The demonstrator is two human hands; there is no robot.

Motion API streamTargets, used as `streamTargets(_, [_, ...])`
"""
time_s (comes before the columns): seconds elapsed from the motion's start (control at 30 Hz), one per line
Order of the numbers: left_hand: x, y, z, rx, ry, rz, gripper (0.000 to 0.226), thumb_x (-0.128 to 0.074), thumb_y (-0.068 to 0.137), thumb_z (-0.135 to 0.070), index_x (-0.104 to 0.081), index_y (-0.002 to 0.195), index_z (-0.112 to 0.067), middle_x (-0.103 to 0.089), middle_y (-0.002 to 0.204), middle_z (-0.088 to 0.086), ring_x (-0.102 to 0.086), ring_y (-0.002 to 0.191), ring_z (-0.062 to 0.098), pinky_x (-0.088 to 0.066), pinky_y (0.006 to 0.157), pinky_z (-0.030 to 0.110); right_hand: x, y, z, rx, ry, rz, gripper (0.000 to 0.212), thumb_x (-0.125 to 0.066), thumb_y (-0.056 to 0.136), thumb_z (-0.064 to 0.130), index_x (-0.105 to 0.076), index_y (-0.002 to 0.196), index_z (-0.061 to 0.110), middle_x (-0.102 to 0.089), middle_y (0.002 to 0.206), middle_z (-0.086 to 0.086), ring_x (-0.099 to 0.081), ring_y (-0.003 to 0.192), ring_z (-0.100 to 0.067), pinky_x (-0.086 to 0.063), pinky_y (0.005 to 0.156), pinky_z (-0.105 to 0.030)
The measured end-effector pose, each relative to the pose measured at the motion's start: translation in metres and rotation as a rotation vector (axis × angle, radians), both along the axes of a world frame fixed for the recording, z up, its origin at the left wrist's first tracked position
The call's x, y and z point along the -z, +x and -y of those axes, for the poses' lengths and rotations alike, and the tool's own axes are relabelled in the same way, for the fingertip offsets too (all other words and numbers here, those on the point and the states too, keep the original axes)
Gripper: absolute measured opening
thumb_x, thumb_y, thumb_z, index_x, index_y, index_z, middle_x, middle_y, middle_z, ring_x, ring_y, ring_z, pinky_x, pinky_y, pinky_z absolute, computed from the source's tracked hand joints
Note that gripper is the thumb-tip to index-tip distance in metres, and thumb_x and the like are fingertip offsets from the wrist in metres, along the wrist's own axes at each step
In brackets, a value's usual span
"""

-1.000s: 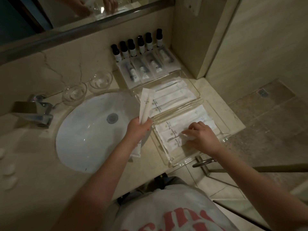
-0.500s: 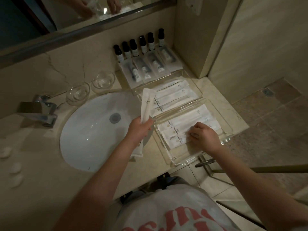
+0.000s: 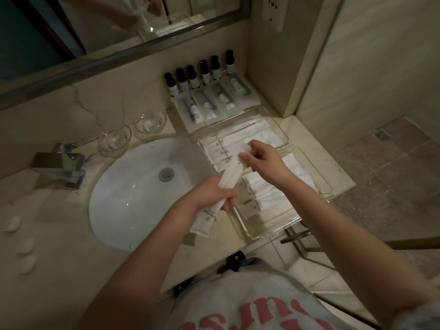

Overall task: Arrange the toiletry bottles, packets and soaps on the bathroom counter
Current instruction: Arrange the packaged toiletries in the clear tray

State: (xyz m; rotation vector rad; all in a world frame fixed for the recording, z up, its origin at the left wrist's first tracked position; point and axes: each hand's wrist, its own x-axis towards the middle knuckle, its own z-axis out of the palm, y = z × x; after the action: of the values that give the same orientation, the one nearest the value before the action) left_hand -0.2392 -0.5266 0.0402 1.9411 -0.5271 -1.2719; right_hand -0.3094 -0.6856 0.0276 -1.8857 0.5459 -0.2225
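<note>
Bottles come first: six small dark-capped toiletry bottles point(image 3: 200, 73) stand in a slanting row against the far wall, under the mirror point(image 3: 119, 27). Just near of them lie four clear plastic packets point(image 3: 214, 103), side by side, each with a small tube inside. Two clear glass bowls point(image 3: 133, 132) sit to the left of these, at the far rim of the white oval sink point(image 3: 133, 196), and a square chrome tap point(image 3: 59, 167) stands at the sink's left. Three or four small white round soaps point(image 3: 23, 246) lie blurred on the beige marble tabletop point(image 3: 59, 270) at the near left.

Two clear acrylic trays sit right of the sink. The far tray point(image 3: 283, 134) holds about five long white paper packets point(image 3: 228, 144) laid in a fan; the exact count is hard to tell. The near tray point(image 3: 314, 184) holds a similar fan of white packets point(image 3: 257, 196), partly hidden by the right forearm.

The left hand point(image 3: 212, 194) has its grip closed round the middle of one long white paper sachet with gold print point(image 3: 214, 206), which slants from the near edge of the sink up toward the far tray. The right hand point(image 3: 264, 160) reaches over the border of the two trays; its thumb and forefinger pinch the upper end of that same sachet, the other fingers curled loosely. The sachet is lifted off the tabletop, between sink and trays.
</note>
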Motion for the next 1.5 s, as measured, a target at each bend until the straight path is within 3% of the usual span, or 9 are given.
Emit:
streamTargets(0.13, [0.011,0.005,-0.011,0.054,0.042,0.05,0.017,-0.064,0.087,-0.015,-0.062,0.101,-0.007,-0.07,0.077,0.007,-0.062,0.055,0.01,-0.052,0.059,0.019,0.008,-0.013,0.015,0.145,-0.056,-0.067,0.025,-0.06,0.087,0.016,-0.053,0.076,-0.005,-0.051,0.067,-0.011,-0.046,0.061,-0.017,-0.036,0.057,-0.029])
streamTargets(0.27, [0.028,0.002,-0.012,0.121,0.113,0.246,0.049,-0.072,0.08,-0.023,-0.054,0.124,-0.009,-0.057,0.13,0.009,-0.058,0.115,0.021,-0.049,0.091,0.03,0.024,-0.04,0.035,0.293,-0.103,-0.212,0.024,-0.06,0.086,0.018,-0.05,0.068,0.005,-0.051,0.067,-0.011,-0.045,0.063,-0.02,-0.032,0.054,-0.03])
streamTargets(0.37, [0.033,-0.014,-0.003,0.131,0.07,0.312,0.044,-0.069,0.082,-0.022,-0.048,0.121,-0.021,-0.051,0.128,0.006,-0.056,0.108,0.021,-0.047,0.075,0.026,0.032,-0.061,0.045,0.392,-0.118,-0.291,0.022,-0.062,0.084,0.019,-0.057,0.075,-0.001,-0.052,0.067,-0.01,-0.047,0.065,-0.022,-0.034,0.057,-0.031])
streamTargets(0.5, [0.045,-0.041,0.012,0.3,0.019,0.451,0.051,-0.067,0.082,-0.02,-0.044,0.127,-0.02,-0.049,0.131,0.003,-0.049,0.118,0.017,-0.038,0.09,0.022,0.038,-0.084,0.055,0.476,-0.182,-0.353,0.011,-0.06,0.082,0.016,-0.06,0.077,0.006,-0.056,0.067,-0.003,-0.051,0.068,-0.022,-0.039,0.058,-0.03])
streamTargets(0.63, [0.062,-0.064,0.022,0.417,0.02,0.5,0.056,-0.063,0.083,-0.023,-0.04,0.134,-0.019,-0.043,0.136,0.001,-0.047,0.122,0.018,-0.043,0.102,0.035,0.04,-0.104,0.062,0.496,-0.342,-0.429,0.008,-0.055,0.082,0.014,-0.056,0.075,0.011,-0.054,0.067,-0.004,-0.051,0.071,-0.026,-0.031,0.051,-0.027])
streamTargets(0.97, [0.08,-0.075,0.024,0.604,0.08,0.717,0.039,-0.059,0.084,-0.025,-0.052,0.12,-0.012,-0.052,0.119,0.007,-0.049,0.114,0.024,-0.047,0.095,0.041,0.063,-0.118,0.063,0.32,-0.761,-0.633,0.01,-0.054,0.084,0.013,-0.06,0.089,0.007,-0.067,0.082,-0.015,-0.06,0.075,-0.035,-0.039,0.064,-0.033])
streamTargets(1.23, [0.084,-0.073,0.022,0.661,0.109,0.866,0.032,-0.056,0.086,-0.03,-0.056,0.113,-0.013,-0.053,0.112,0.005,-0.05,0.107,0.025,-0.049,0.086,0.04,0.071,-0.123,0.037,0.116,-0.879,-0.458,0.04,-0.065,0.081,0.022,-0.058,0.119,0.011,-0.057,0.122,-0.016,-0.053,0.111,-0.036,-0.043,0.089,-0.046])
streamTargets(1.37, [0.08,-0.066,0.014,0.521,0.158,1.035,0.042,-0.051,0.086,-0.049,-0.052,0.117,-0.019,-0.049,0.119,0.002,-0.045,0.111,0.022,-0.047,0.088,0.037,0.067,-0.116,0.032,-0.214,-0.777,-0.576,0.059,-0.049,0.092,0.044,-0.028,0.145,0.028,-0.014,0.158,-0.007,-0.014,0.146,-0.028,-0.018,0.117,-0.051])
streamTargets(1.5, [0.079,-0.062,0.008,0.603,0.281,1.078,0.056,-0.042,0.092,-0.048,-0.035,0.139,-0.019,-0.032,0.148,0.009,-0.027,0.136,0.027,-0.031,0.105,0.042,0.068,-0.111,0.033,-0.362,-0.749,-0.683,0.059,-0.031,0.097,0.048,-0.006,0.149,0.035,0.009,0.159,-0.004,0.005,0.147,-0.024,-0.006,0.118,-0.051])
